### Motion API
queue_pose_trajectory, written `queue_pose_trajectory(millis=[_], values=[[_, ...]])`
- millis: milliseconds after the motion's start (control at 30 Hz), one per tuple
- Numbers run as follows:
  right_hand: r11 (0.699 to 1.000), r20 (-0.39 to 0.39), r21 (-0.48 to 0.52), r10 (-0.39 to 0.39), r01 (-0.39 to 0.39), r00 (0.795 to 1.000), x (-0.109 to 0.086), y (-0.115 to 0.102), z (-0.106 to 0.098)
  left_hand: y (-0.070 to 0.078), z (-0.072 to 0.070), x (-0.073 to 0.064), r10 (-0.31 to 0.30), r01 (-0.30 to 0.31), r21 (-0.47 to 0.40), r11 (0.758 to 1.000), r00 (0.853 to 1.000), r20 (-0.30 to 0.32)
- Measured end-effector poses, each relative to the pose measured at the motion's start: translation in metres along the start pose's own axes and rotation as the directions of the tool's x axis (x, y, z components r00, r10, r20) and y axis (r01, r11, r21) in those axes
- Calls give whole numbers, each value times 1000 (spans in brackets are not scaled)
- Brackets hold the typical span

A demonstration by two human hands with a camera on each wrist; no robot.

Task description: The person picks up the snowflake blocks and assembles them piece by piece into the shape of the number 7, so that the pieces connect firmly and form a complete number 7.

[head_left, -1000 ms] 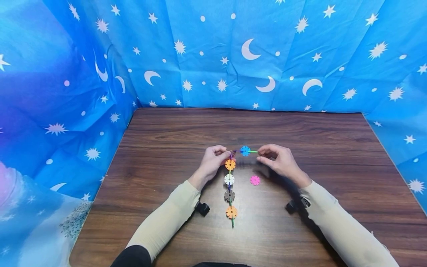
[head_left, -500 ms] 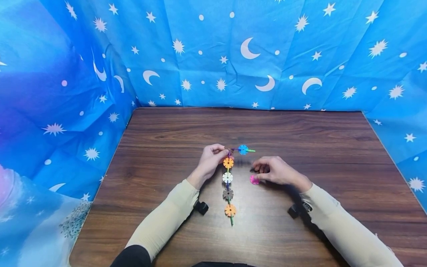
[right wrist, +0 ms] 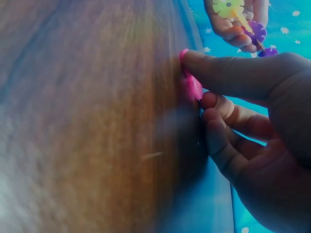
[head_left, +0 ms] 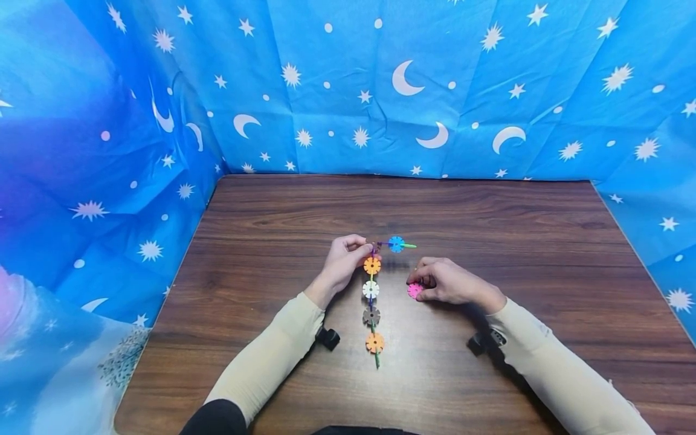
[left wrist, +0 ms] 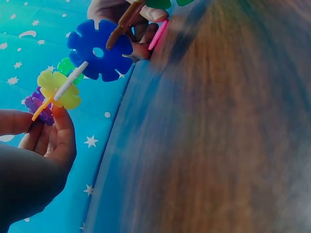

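Observation:
My left hand (head_left: 344, 260) pinches the corner of a chain of notched plastic snowflake discs; a purple disc (left wrist: 36, 103) shows at its fingertips in the left wrist view. From there the chain runs toward me through an orange disc (head_left: 372, 266), a white disc (head_left: 371, 289), a grey-brown disc (head_left: 371, 316) and another orange disc (head_left: 375, 343). To the right it reaches a blue disc (head_left: 396, 243) with a green disc (head_left: 410, 246) edge-on at its end. Nearer the table, my right hand (head_left: 451, 281) holds a loose pink disc (right wrist: 195, 86) by thumb and fingers.
Everything lies on or above a brown wooden table (head_left: 272, 211). A blue cloth (head_left: 337, 109) with moons and stars hangs behind its far edge and along the sides. Black wrist straps with cameras sit on both forearms.
The right hand has left the green end of the chain, come down toward me and taken hold of the pink disc. The left hand keeps its grip, nearly still.

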State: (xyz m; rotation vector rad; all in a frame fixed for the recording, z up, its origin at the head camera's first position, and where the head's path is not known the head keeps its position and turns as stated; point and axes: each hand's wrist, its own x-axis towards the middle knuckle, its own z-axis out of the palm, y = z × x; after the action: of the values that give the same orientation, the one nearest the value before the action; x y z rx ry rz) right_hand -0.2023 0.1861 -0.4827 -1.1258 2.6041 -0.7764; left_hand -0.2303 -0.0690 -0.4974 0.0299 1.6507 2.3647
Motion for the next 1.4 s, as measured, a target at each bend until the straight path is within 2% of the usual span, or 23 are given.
queue_pose_trajectory(millis=[167,467,600,800,1033,1167,1400], values=[[1000,-32,-14,2,-2,1000,-1,2,4,-1,0,-1,-1,1,0,1000,1000,0],[1000,-172,11,8,-6,985,-4,2,7,-1,0,-1,9,-9,-5,1000,1000,10],[999,-193,39,4,3,981,-5,3,7,-1,1,-2,5,-5,-2,1000,1000,7],[996,-175,87,-1,16,985,-5,3,6,-1,2,-1,4,-4,-3,1000,1000,9],[998,-231,60,26,-12,973,-6,6,3,-2,1,-1,12,-12,3,1000,1000,18],[996,-261,74,67,-49,963,-6,10,0,-1,1,-2,11,-11,3,1000,1000,15],[976,-313,171,180,-131,932,-5,14,-8,0,0,-2,2,-2,6,1000,1000,2]])
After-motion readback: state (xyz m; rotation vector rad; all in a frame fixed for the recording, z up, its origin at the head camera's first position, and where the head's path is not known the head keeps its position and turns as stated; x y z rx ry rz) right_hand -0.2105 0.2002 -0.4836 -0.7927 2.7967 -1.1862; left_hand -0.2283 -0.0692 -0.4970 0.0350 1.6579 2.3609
